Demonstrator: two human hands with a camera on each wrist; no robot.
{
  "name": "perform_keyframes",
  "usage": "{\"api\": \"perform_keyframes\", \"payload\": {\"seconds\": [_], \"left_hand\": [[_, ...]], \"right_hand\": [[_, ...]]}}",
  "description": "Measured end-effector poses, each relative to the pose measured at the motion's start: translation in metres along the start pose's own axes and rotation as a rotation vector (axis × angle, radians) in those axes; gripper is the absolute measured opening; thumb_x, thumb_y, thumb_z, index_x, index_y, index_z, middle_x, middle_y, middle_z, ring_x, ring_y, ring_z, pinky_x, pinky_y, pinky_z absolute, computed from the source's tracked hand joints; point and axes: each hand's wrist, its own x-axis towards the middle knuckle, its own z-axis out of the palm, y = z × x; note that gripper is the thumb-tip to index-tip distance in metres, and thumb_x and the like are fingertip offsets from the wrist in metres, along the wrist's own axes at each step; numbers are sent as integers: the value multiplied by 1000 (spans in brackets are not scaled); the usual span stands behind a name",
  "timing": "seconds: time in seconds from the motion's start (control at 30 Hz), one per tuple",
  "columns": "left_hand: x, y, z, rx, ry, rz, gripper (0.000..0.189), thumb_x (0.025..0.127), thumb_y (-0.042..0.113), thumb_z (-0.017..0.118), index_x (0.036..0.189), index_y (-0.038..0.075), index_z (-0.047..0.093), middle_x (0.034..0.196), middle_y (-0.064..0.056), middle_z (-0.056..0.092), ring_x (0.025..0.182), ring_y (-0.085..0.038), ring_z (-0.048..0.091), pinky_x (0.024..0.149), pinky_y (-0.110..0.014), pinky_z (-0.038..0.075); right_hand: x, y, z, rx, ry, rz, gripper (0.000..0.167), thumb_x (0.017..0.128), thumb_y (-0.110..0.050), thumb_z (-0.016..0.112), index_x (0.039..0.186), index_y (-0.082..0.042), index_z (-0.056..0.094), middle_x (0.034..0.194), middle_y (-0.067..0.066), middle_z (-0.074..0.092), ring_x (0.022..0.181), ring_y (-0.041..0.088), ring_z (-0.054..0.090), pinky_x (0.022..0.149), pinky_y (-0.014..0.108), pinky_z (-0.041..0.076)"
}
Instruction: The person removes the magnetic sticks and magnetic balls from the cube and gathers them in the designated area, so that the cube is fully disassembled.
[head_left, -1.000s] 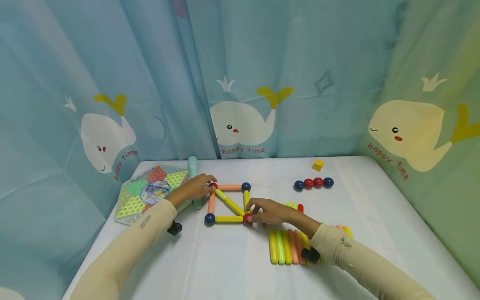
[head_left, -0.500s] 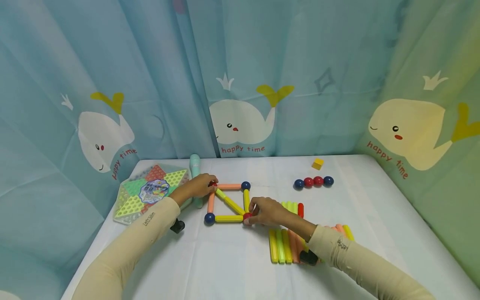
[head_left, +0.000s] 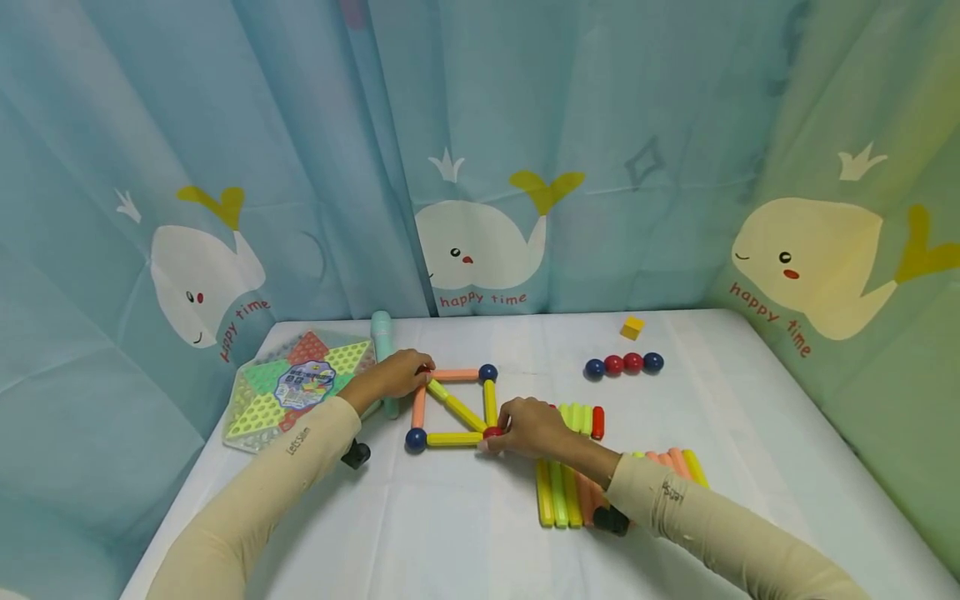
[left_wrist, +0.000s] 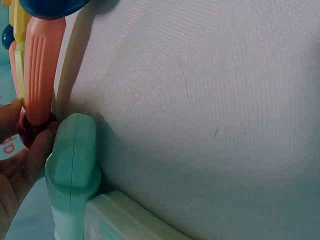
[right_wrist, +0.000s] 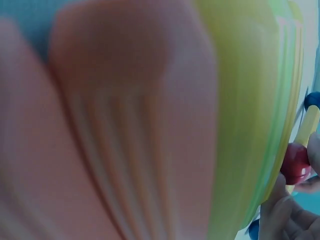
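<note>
A flat square of rods and balls lies on the white table, with a yellow diagonal rod [head_left: 457, 407] between two red corner balls. My left hand [head_left: 400, 372] pinches the far-left red ball [left_wrist: 30, 131], mostly covered in the head view. My right hand [head_left: 531, 427] holds the near-right red ball [head_left: 492, 433] between thumb and fingers. Blue balls form the other corners, one far right [head_left: 488, 372] and one near left [head_left: 416, 440]. Orange rods [head_left: 456, 375] make the far and left sides; yellow rods [head_left: 454, 439] make the near and right sides.
Several loose rods [head_left: 555, 496] lie in rows under my right forearm. Red and blue balls [head_left: 613, 364] stand in a line behind, near a small yellow block [head_left: 632, 327]. At left are a clear star-patterned box [head_left: 262, 414] and a mint-green stick-like object [head_left: 382, 333].
My right hand has shifted slightly left, its thumb further round the near side of the red ball. The left hand stays at its ball, and the square keeps its shape.
</note>
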Motion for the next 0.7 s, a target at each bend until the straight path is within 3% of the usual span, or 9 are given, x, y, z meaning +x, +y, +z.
{"api": "perform_keyframes", "payload": {"seconds": [0.23, 0.7], "left_hand": [[-1, -1, 2, 15, 42, 37, 25, 103, 10, 54, 124, 2, 67, 119, -13, 68, 111, -27, 62, 101, -44, 50], [-5, 5, 2, 0, 37, 5, 25, 104, 10, 54, 124, 3, 67, 119, -13, 67, 112, -27, 61, 101, -43, 50]], "right_hand": [[-1, -2, 1, 74, -29, 6, 33, 83, -40, 82, 95, -11, 76, 72, 1, 62, 65, 16, 55, 57, 24, 43], [-1, -1, 1, 96, -72, -61, 22, 86, -35, 80, 96, -19, 69, 75, -1, 61, 65, 15, 54, 57, 25, 41]]}}
